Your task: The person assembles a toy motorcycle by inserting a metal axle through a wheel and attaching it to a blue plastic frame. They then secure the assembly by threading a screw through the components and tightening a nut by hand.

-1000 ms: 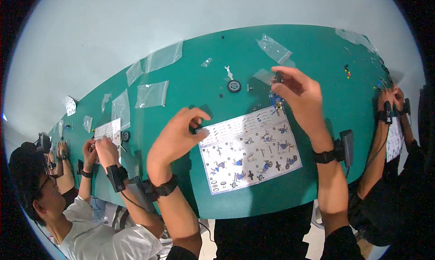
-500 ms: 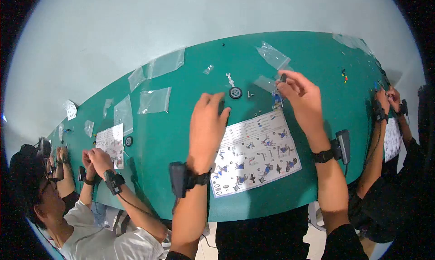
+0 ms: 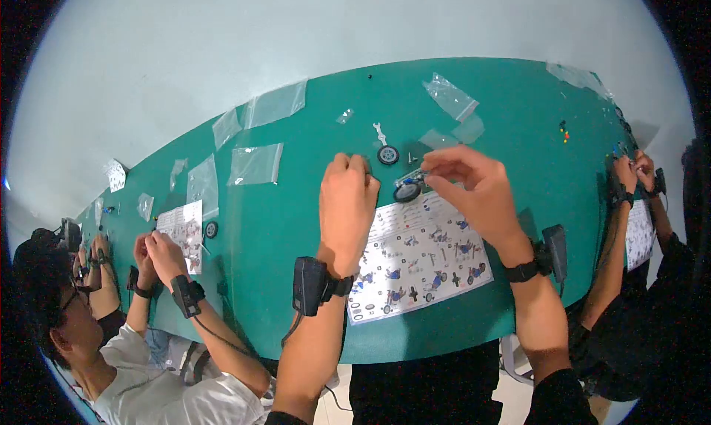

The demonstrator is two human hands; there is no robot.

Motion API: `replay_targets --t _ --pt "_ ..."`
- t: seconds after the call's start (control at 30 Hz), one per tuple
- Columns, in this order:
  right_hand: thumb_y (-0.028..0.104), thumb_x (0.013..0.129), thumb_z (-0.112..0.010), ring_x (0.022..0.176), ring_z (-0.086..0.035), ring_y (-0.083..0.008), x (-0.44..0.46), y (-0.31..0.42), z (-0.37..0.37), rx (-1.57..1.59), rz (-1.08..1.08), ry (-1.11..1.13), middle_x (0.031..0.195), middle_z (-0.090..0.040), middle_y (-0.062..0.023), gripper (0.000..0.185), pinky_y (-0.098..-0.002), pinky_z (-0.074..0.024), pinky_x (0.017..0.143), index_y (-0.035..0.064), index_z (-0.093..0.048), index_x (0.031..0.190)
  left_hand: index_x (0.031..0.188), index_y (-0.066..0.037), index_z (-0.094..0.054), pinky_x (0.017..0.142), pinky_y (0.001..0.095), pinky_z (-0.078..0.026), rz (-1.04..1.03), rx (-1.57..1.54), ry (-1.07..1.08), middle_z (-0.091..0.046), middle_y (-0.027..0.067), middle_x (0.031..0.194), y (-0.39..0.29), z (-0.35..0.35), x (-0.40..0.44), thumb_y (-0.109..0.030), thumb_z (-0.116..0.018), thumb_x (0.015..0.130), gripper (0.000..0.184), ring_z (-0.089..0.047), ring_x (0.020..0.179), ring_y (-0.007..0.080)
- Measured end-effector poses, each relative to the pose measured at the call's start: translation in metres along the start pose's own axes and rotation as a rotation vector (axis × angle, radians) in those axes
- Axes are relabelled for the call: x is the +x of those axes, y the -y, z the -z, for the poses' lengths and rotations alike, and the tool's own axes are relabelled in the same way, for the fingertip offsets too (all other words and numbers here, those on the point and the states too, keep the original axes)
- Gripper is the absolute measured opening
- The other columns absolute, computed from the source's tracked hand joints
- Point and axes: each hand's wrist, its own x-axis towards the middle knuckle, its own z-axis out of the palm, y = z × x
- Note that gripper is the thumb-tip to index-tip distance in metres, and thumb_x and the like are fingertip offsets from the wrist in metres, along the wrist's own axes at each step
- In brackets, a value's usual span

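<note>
My right hand [image 3: 474, 192] pinches a partly built toy motorcycle with blue and grey parts and a black wheel [image 3: 406, 192], just above the top edge of a printed instruction sheet [image 3: 422, 258]. My left hand [image 3: 348, 199] is closed beside it, knuckles up and fingertips curled out of sight; what it holds, if anything, is hidden. Beyond the hands, a loose black-tyred wheel [image 3: 388, 155] lies against a small grey wrench [image 3: 380, 133]. A small screw [image 3: 412, 158] lies right of that wheel, close to my right fingertips.
Clear plastic bags [image 3: 255, 164] lie about the green table [image 3: 296, 306]. Small coloured pieces [image 3: 565, 132] are at the right. A co-worker [image 3: 170, 258] at the left works beside another sheet [image 3: 183, 232] and wheel [image 3: 212, 229]; another person's hands [image 3: 633, 169] are at the right.
My right hand has brought the toy motorcycle leftward and nearer, toward my left hand, and its wheel now shows face-up. My left hand's fingers have curled in and moved slightly right.
</note>
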Motion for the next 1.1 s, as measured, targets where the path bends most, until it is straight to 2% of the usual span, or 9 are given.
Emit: replay_targets --t 0.1,0.2,0.4,0.5,0.7,0.87,0.97,1.07,1.1 --pt "-0.001 0.088 -0.079 0.094 -0.076 -0.0190 -0.001 0.002 -0.006 -0.168 0.118 -0.014 0.111 -0.075 -0.0107 0.033 -0.0321 -0.0612 0.085 0.0007 -0.073 0.120 0.095 0.003 -0.065 0.074 0.0514 -0.052 0.039 -0.095 0.024 -0.062 0.0214 0.093 -0.004 0.000 -0.003 -0.002 -0.071 0.086 0.012 -0.064 0.084 0.0420" --pt "0.002 0.085 -0.080 0.095 -0.076 -0.0234 -0.002 -0.001 -0.007 -0.252 0.177 0.025 0.110 -0.072 -0.0125 0.033 -0.0337 -0.0608 0.085 0.0012 -0.072 0.117 0.094 0.002 -0.067 0.071 0.0491 -0.051 0.022 -0.129 0.001 -0.064 0.0210 0.093 -0.007 0.000 -0.008 -0.004 -0.075 0.085 0.014 -0.065 0.081 0.0409" --pt "0.003 0.084 -0.079 0.101 -0.073 -0.0290 -0.008 -0.002 -0.020 -0.396 0.256 0.174 0.115 -0.069 -0.0148 0.046 -0.0386 -0.0596 0.089 0.0051 -0.067 0.129 0.094 0.001 -0.067 0.072 0.0496 -0.051 0.089 -0.145 -0.028 -0.064 0.0207 0.094 -0.019 -0.008 -0.012 -0.001 -0.076 0.080 0.017 -0.065 0.082 0.0428" --pt "0.005 0.085 -0.079 0.102 -0.072 -0.0318 -0.008 0.007 -0.025 -0.353 0.178 0.135 0.116 -0.067 -0.0152 0.050 -0.0402 -0.0592 0.090 0.0063 -0.064 0.133 0.096 0.001 -0.068 0.073 0.0506 -0.053 0.060 -0.184 -0.031 -0.063 0.0204 0.097 -0.020 -0.007 -0.014 0.007 -0.072 0.079 0.018 -0.065 0.084 0.0442" --pt "0.011 0.086 -0.080 0.103 -0.068 -0.0388 -0.009 0.005 -0.024 -0.506 0.290 0.162 0.111 -0.065 -0.0159 0.050 -0.0434 -0.0582 0.088 0.0076 -0.063 0.133 0.101 0.000 -0.067 0.075 0.0517 -0.055 0.000 -0.161 0.026 -0.063 0.0209 0.104 -0.023 -0.006 -0.016 0.010 -0.072 0.077 0.027 -0.066 0.089 0.0458" --pt "0.010 0.086 -0.081 0.101 -0.068 -0.0377 -0.009 0.005 -0.023 -0.523 0.304 0.105 0.115 -0.063 -0.0165 0.050 -0.0432 -0.0579 0.086 0.0069 -0.063 0.133 0.100 -0.001 -0.069 0.075 0.0486 -0.056 -0.046 -0.161 0.019 -0.064 0.0203 0.101 -0.029 -0.006 -0.017 0.009 -0.072 0.077 0.025 -0.067 0.086 0.0443" --pt "0.009 0.087 -0.081 0.099 -0.069 -0.0332 -0.006 0.006 -0.017 -0.493 0.262 0.026 0.119 -0.063 -0.0159 0.048 -0.0407 -0.0580 0.086 0.0061 -0.063 0.132 0.100 -0.001 -0.072 0.069 0.0389 -0.055 0.073 -0.391 -0.008 -0.070 0.0145 0.094 -0.022 -0.014 -0.016 0.006 -0.072 0.082 0.020 -0.069 0.078 0.0306" --pt "0.010 0.089 -0.081 0.096 -0.070 -0.0286 -0.005 0.010 -0.012 -0.457 0.237 -0.030 0.119 -0.064 -0.0146 0.047 -0.0386 -0.0582 0.085 0.0053 -0.064 0.132 0.102 -0.001 -0.075 0.065 0.0288 -0.051 0.467 -0.896 0.117 -0.073 0.0077 0.090 -0.020 0.000 -0.008 0.002 -0.072 0.086 0.016 -0.066 0.075 0.0150" --pt "0.010 0.089 -0.081 0.095 -0.070 -0.0272 -0.005 0.011 -0.011 -0.445 0.235 -0.042 0.118 -0.065 -0.0141 0.047 -0.0380 -0.0583 0.085 0.0051 -0.064 0.132 0.105 0.001 -0.075 0.066 0.0239 -0.049 0.473 -1.112 0.089 -0.073 0.0042 0.093 -0.017 0.000 -0.009 0.003 -0.070 0.089 0.017 -0.064 0.080 0.0070"
